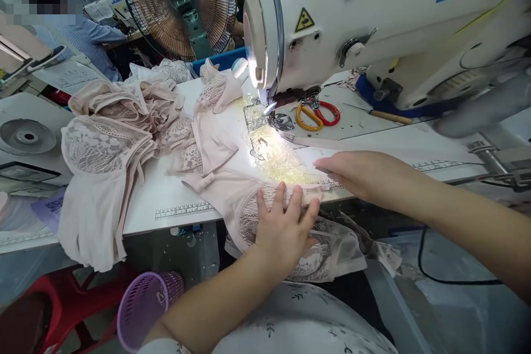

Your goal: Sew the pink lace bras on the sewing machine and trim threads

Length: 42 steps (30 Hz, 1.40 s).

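Note:
My left hand point(286, 224) lies with fingers spread on a pale pink lace bra point(249, 215), pressing it at the table's front edge. Part of the bra hangs over the edge towards my lap. My right hand point(352, 174) is held edge-on with its fingers stretched out, near the bra's upper edge and just right of the lit work area. A pale narrow strip point(390, 150) runs behind it towards the needle area. In front of both hands is the sewing machine point(265, 38), its lamp shining on the yellowish taped bed point(276, 157). The fabric under my left palm is hidden.
Stacked pink lace bras point(99, 149) hang over the table's left edge. Scissors point(317, 115) with orange and red handles lie beside the machine's needle. A fan point(182, 5) stands behind. Below are a purple basket point(145, 310) and a red stool point(70, 298). Another person point(89, 38) sits beyond.

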Motion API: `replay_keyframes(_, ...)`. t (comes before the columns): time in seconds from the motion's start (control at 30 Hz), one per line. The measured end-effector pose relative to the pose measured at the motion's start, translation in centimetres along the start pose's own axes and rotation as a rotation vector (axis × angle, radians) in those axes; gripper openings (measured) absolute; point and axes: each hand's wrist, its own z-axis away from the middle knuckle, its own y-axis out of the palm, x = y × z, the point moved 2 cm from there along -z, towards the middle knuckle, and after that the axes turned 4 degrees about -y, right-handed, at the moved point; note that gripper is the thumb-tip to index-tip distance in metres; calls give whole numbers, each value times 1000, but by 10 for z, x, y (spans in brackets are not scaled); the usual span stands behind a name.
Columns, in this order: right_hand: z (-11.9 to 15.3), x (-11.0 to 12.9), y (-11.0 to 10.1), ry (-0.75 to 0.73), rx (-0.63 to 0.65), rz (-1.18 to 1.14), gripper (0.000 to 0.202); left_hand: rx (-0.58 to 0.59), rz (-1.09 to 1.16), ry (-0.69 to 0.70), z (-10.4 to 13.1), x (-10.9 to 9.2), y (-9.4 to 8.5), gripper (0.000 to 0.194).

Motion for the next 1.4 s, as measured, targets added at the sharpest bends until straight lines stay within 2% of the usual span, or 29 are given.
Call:
replay_keyframes(0.07, 6, -1, 1, 41, -53, -66, 26, -4, 11, 0, 0, 0, 0, 70)
replay_keyframes(0.23, 6, 7, 12, -19, 7, -141, 29, -1, 14, 2, 0, -1, -1, 68)
replay_keyframes(0.43, 5, 10, 17, -56, -52, -111, 28, -31, -7, 4, -1, -1, 0, 66)
replay_keyframes(0.63, 6, 9, 21, -77, -45, -70, 24, -7, -28, 6, -2, -1, 1, 67)
replay_keyframes(0.87, 11, 1, 8, -178, 22, -22, 25, -4, -27, 9, -3, -1, 1, 67)
replay_keyframes(1.03, 20, 0, -2, -101, -104, 3, 28, -14, -19, 5, -2, -1, 0, 66)
replay_keyframes(1.13, 18, 4, 1, -37, -49, 77, 32, -26, -25, 5, -2, -1, 0, 65)
replay_keyframes(1.27, 9, 9, 8, -114, 31, 46, 18, -34, -32, 15, -2, -1, 0, 65)
replay_keyframes(1.4, 2, 11, 13, -136, 71, 87, 15, -32, -36, 19, 0, -1, 1, 66)
